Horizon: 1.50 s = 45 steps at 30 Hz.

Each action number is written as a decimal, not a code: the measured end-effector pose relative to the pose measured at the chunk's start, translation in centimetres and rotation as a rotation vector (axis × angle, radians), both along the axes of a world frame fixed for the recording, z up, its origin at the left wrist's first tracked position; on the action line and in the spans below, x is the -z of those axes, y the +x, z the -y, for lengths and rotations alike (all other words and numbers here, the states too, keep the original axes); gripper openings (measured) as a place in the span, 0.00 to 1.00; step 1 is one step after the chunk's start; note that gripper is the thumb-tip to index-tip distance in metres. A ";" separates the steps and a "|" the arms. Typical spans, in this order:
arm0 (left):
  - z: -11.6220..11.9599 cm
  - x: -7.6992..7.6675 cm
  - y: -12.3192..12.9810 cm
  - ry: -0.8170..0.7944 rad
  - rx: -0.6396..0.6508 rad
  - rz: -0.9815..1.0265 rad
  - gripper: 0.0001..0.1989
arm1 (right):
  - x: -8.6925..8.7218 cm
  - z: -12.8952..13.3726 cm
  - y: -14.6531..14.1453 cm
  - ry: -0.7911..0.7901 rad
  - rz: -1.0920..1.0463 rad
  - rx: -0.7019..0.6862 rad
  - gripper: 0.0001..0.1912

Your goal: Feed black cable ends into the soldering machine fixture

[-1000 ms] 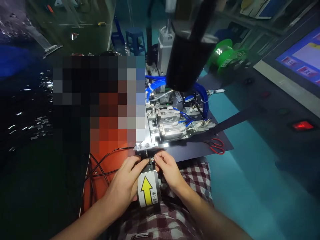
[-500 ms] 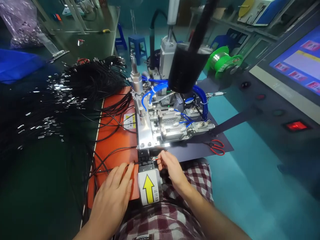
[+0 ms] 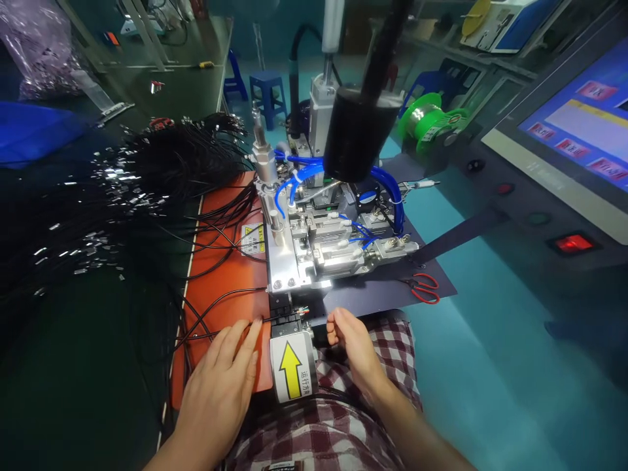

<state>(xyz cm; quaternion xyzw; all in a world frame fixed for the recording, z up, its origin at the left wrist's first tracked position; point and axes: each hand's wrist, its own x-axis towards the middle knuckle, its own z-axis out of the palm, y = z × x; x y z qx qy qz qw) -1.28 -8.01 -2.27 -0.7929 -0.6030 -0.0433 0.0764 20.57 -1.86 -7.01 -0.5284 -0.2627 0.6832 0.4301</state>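
My left hand (image 3: 220,376) rests on the orange mat (image 3: 220,261), its fingers closed over a black cable (image 3: 267,319). The cable runs from under the fingertips into the black slotted holder (image 3: 286,315) at the machine's near end. Thin coloured wires (image 3: 303,311) stick out from the holder's right side. Apart from them, to the right, my right hand (image 3: 356,343) hovers above my lap with its fingers curled together; nothing shows in them. Below the holder is a white label (image 3: 294,366) with a yellow arrow.
The machine (image 3: 338,242) with blue air tubes stands ahead, under a black nozzle (image 3: 360,134). Red-handled scissors (image 3: 424,288) lie on its dark plate. Bundled black cables (image 3: 181,154) fill the left bench. At right are a control screen (image 3: 583,124) and a green wire spool (image 3: 426,121).
My right hand has let go of the coloured wire ends and drawn back to the right. The left hand stays on the cable. The view has shifted slightly.
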 end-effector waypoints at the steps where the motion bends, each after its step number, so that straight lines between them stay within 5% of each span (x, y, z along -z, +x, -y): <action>1: -0.2 0.0 0.0 -0.014 -0.002 0.007 0.21 | 0.0 0.0 0.1 -0.003 0.001 0.003 0.19; 7: -4.0 -1.7 -0.8 -0.160 -0.048 0.163 0.21 | -0.4 0.1 0.0 0.011 0.032 -0.028 0.18; 12: -4.6 -5.8 -3.8 -0.482 0.257 0.422 0.18 | -1.2 0.3 0.7 0.024 0.052 -0.064 0.17; 18: -3.8 -7.1 -6.0 -0.360 0.434 0.230 0.15 | -2.0 0.0 1.4 0.042 0.100 -0.046 0.17; 22: -4.4 -6.6 -5.9 -0.087 0.281 0.323 0.09 | -3.2 0.0 1.3 0.109 0.173 -0.045 0.16; 25: -4.1 -5.5 -4.2 -0.031 0.190 0.438 0.07 | -4.6 0.5 0.9 0.180 0.180 -0.140 0.10; 29: -2.6 -3.3 -1.8 -0.187 0.150 0.531 0.07 | -6.2 1.3 0.2 0.219 0.031 -0.273 0.16; 32: -1.7 -2.3 -1.5 -0.224 0.081 0.561 0.07 | -6.4 1.2 -0.3 0.188 -0.075 -0.215 0.14; 37: -1.4 -3.4 -0.8 -0.305 0.035 0.603 0.06 | -6.3 1.0 -2.1 0.149 -0.097 -0.155 0.05; 40: -1.7 -4.5 0.9 -0.490 0.014 0.829 0.15 | -6.7 1.2 -2.8 0.153 -0.094 -0.237 0.05; 45: -2.3 -4.7 2.7 -0.710 -0.079 1.099 0.15 | -7.1 1.2 -2.4 0.089 -0.112 -0.206 0.07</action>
